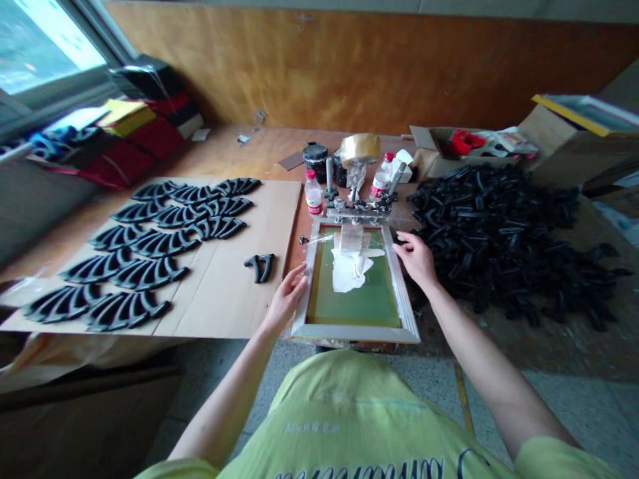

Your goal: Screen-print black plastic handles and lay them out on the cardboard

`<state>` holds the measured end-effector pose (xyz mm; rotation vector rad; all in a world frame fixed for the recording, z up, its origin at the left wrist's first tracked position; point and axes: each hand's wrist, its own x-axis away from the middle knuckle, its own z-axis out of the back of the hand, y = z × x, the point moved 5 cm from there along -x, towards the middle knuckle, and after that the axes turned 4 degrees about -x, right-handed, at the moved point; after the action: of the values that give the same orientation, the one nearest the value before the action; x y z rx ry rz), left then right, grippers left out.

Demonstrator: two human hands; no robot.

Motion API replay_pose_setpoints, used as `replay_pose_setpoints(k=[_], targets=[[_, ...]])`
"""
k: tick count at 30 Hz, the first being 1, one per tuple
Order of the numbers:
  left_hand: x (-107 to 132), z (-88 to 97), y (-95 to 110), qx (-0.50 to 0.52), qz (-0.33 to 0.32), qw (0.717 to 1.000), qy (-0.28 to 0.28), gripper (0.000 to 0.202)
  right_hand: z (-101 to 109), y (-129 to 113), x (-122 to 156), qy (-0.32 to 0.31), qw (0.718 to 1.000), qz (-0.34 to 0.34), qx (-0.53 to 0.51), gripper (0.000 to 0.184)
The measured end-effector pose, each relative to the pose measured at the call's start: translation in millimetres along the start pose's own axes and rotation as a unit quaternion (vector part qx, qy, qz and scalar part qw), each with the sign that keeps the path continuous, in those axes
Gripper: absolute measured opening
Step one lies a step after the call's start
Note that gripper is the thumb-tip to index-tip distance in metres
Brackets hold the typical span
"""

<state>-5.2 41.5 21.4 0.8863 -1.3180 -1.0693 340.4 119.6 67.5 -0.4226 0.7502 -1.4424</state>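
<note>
An aluminium screen-printing frame (355, 330) lies in front of me, its green mesh (354, 309) smeared with white paste (349, 271). A strip of clear film (351, 239) lies over the paste near the top. Metal hinge clamps (357, 213) hold the frame's far edge. My left hand (287, 297) grips the left rail, and my right hand (417, 261) grips the right rail. Black fan-shaped plastic pieces (150, 273) lie in rows on a cardboard sheet (234, 299), with one small black forked piece (259, 267) apart from them.
A large heap of black plastic parts (499, 233) lies right of the frame. Behind the clamps stand water bottles (313, 193), a black ink tin (315, 161) and a tape roll (359, 148) on the wooden table (239, 150). A cardboard box (434, 150) sits at the back right.
</note>
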Motion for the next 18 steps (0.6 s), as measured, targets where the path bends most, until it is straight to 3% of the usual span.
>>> replay_pose_setpoints(k=[2, 3, 6, 9, 14, 18], targets=[[-6, -4.9, -31, -0.019, 0.019, 1.000, -0.003, 0.082, -12, -36, -13, 0.022, 0.995, 0.093, 0.017, 0.062], [-10, -6.6, -43, -0.037, 0.022, 0.999, -0.001, 0.084, -23, -54, -17, 0.002, 0.989, 0.139, 0.042, 0.065], [-22, -7.7, -64, -0.085, 0.019, 0.996, 0.006, 0.079, -61, -88, -14, -0.110, 0.965, 0.190, 0.143, 0.044], [-26, -6.1, -71, -0.093, 0.028, 0.995, 0.004, 0.076, -83, -86, 6, -0.211, 0.940, 0.159, 0.215, 0.018], [-24, -3.8, -71, -0.116, 0.038, 0.992, 0.027, 0.067, -80, -73, 53, -0.302, 0.902, 0.200, 0.236, 0.030], [-22, -3.6, -70, -0.144, 0.047, 0.987, 0.054, 0.062, -67, -81, 58, -0.362, 0.874, 0.260, 0.192, 0.023]])
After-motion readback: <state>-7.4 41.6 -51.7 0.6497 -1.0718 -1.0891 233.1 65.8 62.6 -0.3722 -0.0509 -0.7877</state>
